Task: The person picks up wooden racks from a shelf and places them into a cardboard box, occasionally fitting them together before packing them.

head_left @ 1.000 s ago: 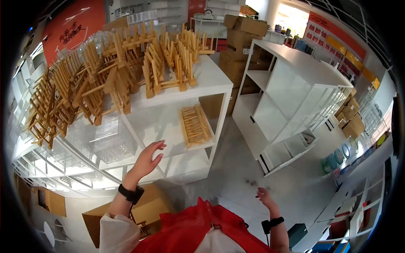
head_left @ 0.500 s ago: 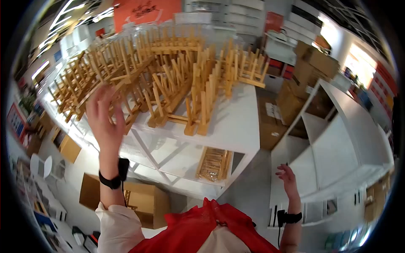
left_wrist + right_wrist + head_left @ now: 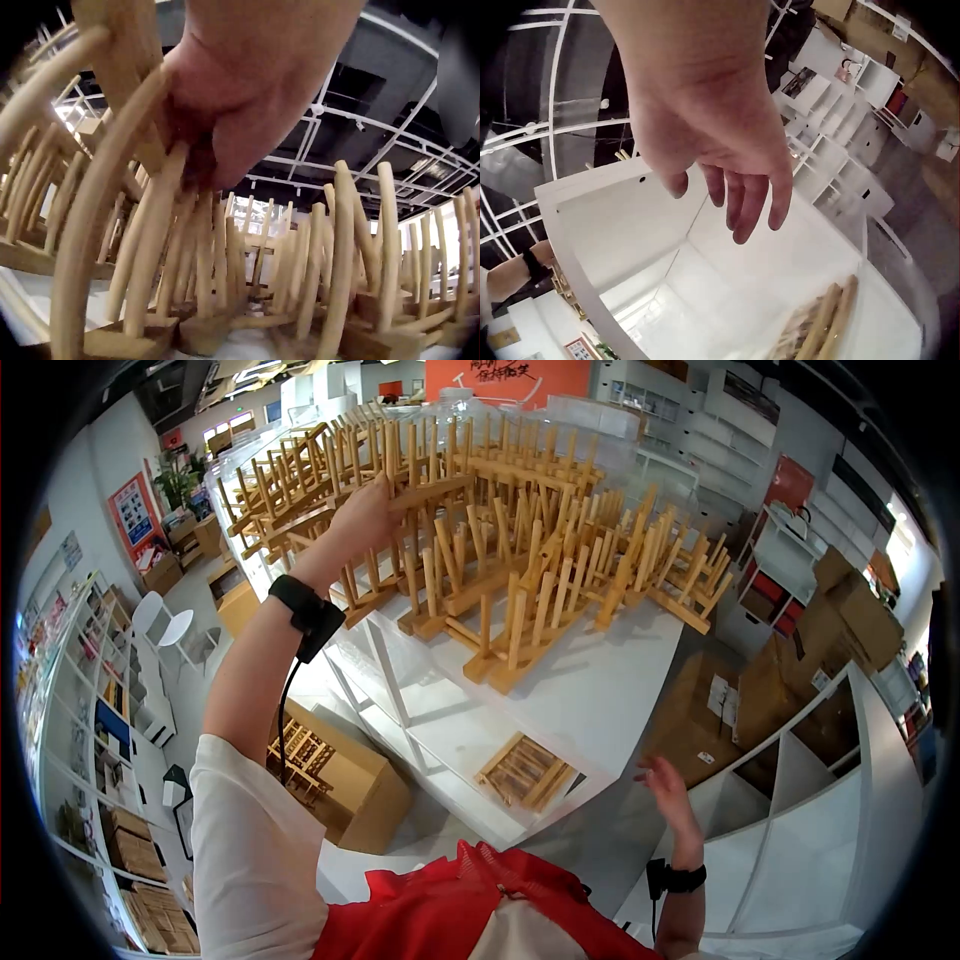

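Many light wooden racks with upright pegs (image 3: 545,595) crowd the top of a white shelf unit (image 3: 600,705). My left hand (image 3: 365,518) reaches in among them at the back left and grips one wooden peg rack (image 3: 430,490). In the left wrist view, the left hand (image 3: 240,97) comes down beside that rack's flat bar (image 3: 124,60), its fingertips partly hidden behind the pegs. My right hand (image 3: 665,790) hangs to the right of the shelf unit, holding nothing. Its fingers droop loosely in the right wrist view.
A wrapped bundle of wooden pieces (image 3: 525,772) lies on the shelf below the top. An open cardboard box (image 3: 350,790) with wooden racks inside stands on the floor at left. Cardboard boxes (image 3: 770,690) and another white cabinet (image 3: 800,840) stand at right.
The view has turned left and moved nearer the racks. My left hand went from above the floor box, up over the table, to a rack at the back. The right hand stays relaxed.
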The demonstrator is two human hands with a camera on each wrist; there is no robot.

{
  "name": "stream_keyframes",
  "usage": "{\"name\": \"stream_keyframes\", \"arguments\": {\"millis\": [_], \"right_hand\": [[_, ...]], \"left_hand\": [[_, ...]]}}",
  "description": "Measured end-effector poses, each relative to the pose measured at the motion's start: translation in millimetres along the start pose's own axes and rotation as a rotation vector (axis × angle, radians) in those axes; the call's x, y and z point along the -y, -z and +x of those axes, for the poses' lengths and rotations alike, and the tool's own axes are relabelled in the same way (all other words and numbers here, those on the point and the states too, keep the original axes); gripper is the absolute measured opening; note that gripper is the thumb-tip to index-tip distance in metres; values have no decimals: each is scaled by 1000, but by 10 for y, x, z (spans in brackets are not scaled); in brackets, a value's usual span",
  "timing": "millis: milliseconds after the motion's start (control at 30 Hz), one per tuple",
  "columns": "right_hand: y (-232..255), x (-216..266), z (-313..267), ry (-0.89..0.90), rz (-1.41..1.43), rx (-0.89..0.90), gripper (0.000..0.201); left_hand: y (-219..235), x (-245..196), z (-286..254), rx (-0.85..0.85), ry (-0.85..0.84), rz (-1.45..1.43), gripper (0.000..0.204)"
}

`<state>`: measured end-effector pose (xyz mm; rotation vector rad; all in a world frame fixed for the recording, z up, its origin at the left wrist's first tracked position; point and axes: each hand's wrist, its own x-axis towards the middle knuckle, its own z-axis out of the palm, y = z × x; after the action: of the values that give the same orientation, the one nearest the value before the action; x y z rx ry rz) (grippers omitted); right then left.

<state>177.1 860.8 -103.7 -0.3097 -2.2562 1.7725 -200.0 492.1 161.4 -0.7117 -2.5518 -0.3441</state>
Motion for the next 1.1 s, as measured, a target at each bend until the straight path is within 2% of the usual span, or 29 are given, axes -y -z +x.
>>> {"name": "stream_keyframes", "arguments": {"millis": [33,133,167,200,267,300,333,400,467,533,600,633,733,800,833,867,967,1033,1100], "right_hand": [[-5,25,2,-16,-7,13,32],[-19,52,-2,1,11,7,32],[-25,65,-4,16,22,0,32],[-34,99,-3,62,37,-20,32],[-55,239,28,153,65,-60,32],[-102,381,36,177,51,-86,33],[-167,573,27,201,36,-113,33],[-283,905,-2,273,-17,-164,34],[-421,1183,-50,369,-89,-216,35],[-626,1428,-120,507,-92,-202,34],[-875,1617,-194,592,-73,-178,34],[-1054,1722,-218,626,-52,-153,32],[-1688,2042,-231,775,-361,-166,31],[-2162,2264,-208,788,-339,-134,33],[-2397,2399,-156,818,-332,-114,35],[-2622,2553,-64,866,-414,-114,37],[-3262,3014,361,1001,-657,-114,40],[-3671,3241,770,1046,-721,-161,41],[-3945,3285,1274,976,-932,-267,44]], "left_hand": [[-9,25,8,-124,-23,-16,43],[168,50,-43,-226,-18,-170,35],[199,92,-63,-326,-20,-246,28],[348,36,-188,-374,-142,-326,22],[539,107,-354,-508,-275,-320,24],[631,86,-494,-546,-271,-390,25],[737,52,-652,-566,-158,-444,28],[863,137,-984,-699,-251,-482,33],[894,351,-1384,-758,-225,-592,35],[898,520,-1819,-798,-128,-899,33],[839,802,-2240,-841,68,-1035,28],[810,1001,-2425,-760,36,-917,26],[767,1385,-2885,-526,23,-687,23],[772,1644,-3072,-371,0,-596,24],[745,1826,-3162,-346,-36,-550,18],[747,1973,-3251,-298,-10,-532,21],[674,2393,-3603,-173,64,-456,28],[621,2622,-3843,-126,79,-374,29],[588,2839,-4060,-46,127,-391,30]]}}
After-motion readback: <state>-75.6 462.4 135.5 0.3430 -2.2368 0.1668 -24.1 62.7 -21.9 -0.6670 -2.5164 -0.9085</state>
